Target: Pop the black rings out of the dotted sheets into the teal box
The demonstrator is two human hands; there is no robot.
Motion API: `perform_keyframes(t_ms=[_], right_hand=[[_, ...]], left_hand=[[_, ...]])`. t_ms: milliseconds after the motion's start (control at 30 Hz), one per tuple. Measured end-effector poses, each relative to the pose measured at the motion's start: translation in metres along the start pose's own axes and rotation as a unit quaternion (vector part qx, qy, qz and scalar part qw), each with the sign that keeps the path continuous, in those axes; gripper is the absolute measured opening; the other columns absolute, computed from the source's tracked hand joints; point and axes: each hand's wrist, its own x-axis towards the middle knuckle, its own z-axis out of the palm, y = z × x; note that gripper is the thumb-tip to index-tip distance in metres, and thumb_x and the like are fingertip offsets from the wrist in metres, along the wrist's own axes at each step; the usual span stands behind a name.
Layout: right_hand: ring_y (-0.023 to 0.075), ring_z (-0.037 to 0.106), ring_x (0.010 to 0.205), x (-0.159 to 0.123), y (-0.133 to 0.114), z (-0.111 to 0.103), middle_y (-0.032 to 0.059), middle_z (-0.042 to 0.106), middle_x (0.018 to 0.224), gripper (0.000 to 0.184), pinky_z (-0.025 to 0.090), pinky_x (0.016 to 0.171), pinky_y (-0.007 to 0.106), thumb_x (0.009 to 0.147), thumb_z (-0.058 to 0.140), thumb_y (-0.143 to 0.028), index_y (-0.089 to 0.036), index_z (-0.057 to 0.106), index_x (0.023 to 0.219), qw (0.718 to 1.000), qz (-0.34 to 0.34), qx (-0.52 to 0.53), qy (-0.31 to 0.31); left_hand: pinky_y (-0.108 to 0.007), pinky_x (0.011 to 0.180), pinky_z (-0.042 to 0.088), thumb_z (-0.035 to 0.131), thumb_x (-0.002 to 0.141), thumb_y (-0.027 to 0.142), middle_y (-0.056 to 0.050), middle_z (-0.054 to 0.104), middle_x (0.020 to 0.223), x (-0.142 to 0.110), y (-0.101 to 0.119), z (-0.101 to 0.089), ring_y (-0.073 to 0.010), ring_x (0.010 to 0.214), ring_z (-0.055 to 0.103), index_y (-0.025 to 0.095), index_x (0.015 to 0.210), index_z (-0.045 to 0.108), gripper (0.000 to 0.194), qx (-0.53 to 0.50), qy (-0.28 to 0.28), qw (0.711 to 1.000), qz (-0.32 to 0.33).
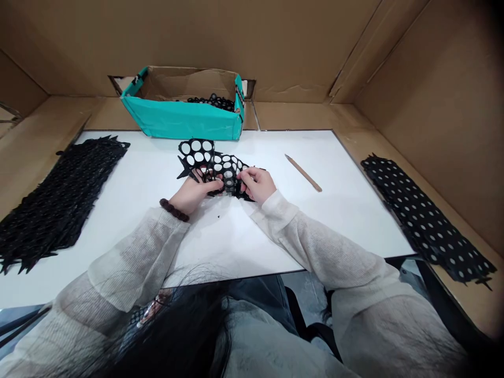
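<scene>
Two hands on one black perforated sheet, center of the white board

Head view: the sheet is over the upper middle of the white board, in front of the teal-sided cardboard box. Large round holes in it, white showing through most. It's bent, not flat: one flap spreads up and left, the rest runs right between the hands. Pointed tabs stick out at its left edge.

Left hand: partly closed, thumb over the near side of the sheet, fingers behind it and seen in part through the holes. Has hold of it. Brown-black beaded-looking band on that wrist.

Right hand: fingers curled, thumb and index closed in a pinch on the sheet's right part. Exact contact point too small to tell.

Box is open-topped, with small black pieces inside, mostly toward its right end. Thin brown stick-like tool lies diagonally on the board, right of the right hand, dark tip pointing away from the person. Tiny black scrap just nearer than the sheet.

Dark openwork pile along the board's left side. Black dotted strip pile along the right side.
</scene>
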Motion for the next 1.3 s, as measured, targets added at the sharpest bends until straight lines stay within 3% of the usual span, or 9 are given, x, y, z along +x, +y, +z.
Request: perform_keyframes(t_ms=[167,367,500,633,900,1133,1300], right_hand=[[0.009,0.046,0.054,-0.002,0.005,-0.001,-0.0016,0.055,0.062,0.019,0.034,0.051,0.021,0.086,0.044,-0.032,-0.018,0.054,0.076,0.988,-0.097,-0.121,-0.016],[0.012,0.046,0.059,-0.014,-0.003,0.0,-0.0016,0.048,0.065,0.021,0.035,0.061,0.026,0.093,0.031,-0.034,-0.022,0.042,0.08,0.962,-0.178,-0.206,-0.019],[0.0115,0.043,0.055,-0.021,-0.009,0.002,-0.0037,0.044,0.061,0.027,0.032,0.057,0.025,0.091,0.034,-0.046,-0.022,0.038,0.079,0.954,-0.156,-0.256,-0.027],[0.0097,0.039,0.053,-0.024,-0.011,0.005,-0.0039,0.041,0.056,0.038,0.027,0.055,0.025,0.086,0.043,-0.052,-0.021,0.034,0.066,0.936,-0.146,-0.315,-0.061],[0.0096,0.041,0.056,-0.028,-0.014,0.007,-0.0023,0.046,0.059,0.03,0.027,0.056,0.024,0.086,0.044,-0.042,-0.019,0.042,0.067,0.93,-0.13,-0.336,-0.074],[0.0114,0.044,0.058,-0.023,-0.015,0.005,0.0002,0.05,0.06,0.04,0.029,0.059,0.026,0.09,0.033,-0.045,-0.018,0.047,0.064,0.939,-0.094,-0.318,-0.089],[0.0115,0.043,0.059,-0.019,-0.017,0.008,-0.0015,0.046,0.059,0.029,0.028,0.059,0.026,0.087,0.035,-0.032,-0.019,0.043,0.062,0.946,-0.07,-0.306,-0.077]], left_hand=[[-0.024,0.057,0.047,0.07,0.067,0.021,0.001,0.058,0.066,-0.004,0.007,0.004,-0.0108,0.057,0.056,0.015,0.073,0.057,0.016,-0.028,-0.02,0.999,-0.008],[-0.021,0.05,0.046,0.071,0.062,0.014,0.006,0.053,0.066,-0.008,0.009,0.009,-0.0094,0.056,0.054,0.019,0.097,0.055,0.039,-0.046,0.025,0.999,-0.003],[-0.024,0.056,0.049,0.067,0.062,0.01,0.004,0.057,0.073,-0.007,0.007,0.01,-0.0109,0.061,0.057,0.02,0.103,0.053,0.044,-0.03,0.05,0.998,0.014],[-0.024,0.058,0.049,0.066,0.063,0.01,0.003,0.058,0.073,-0.006,0.005,0.009,-0.0111,0.063,0.058,0.02,0.104,0.053,0.044,-0.032,0.07,0.997,0.017],[-0.027,0.069,0.052,0.067,0.067,0.015,-0.001,0.065,0.086,-0.006,0.002,0.007,-0.014,0.079,0.062,0.019,0.103,0.055,0.039,0.002,0.048,0.998,0.03],[-0.035,0.084,0.053,0.066,0.071,0.02,-0.002,0.065,0.087,-0.007,0.003,0.006,-0.0184,0.092,0.062,0.018,0.089,0.06,0.019,0.069,0.037,0.996,0.031],[-0.04,0.086,0.053,0.067,0.067,0.017,-0.002,0.065,0.082,-0.008,0.004,0.01,-0.021,0.093,0.063,0.018,0.1,0.061,0.034,0.063,0.064,0.996,0.029]])
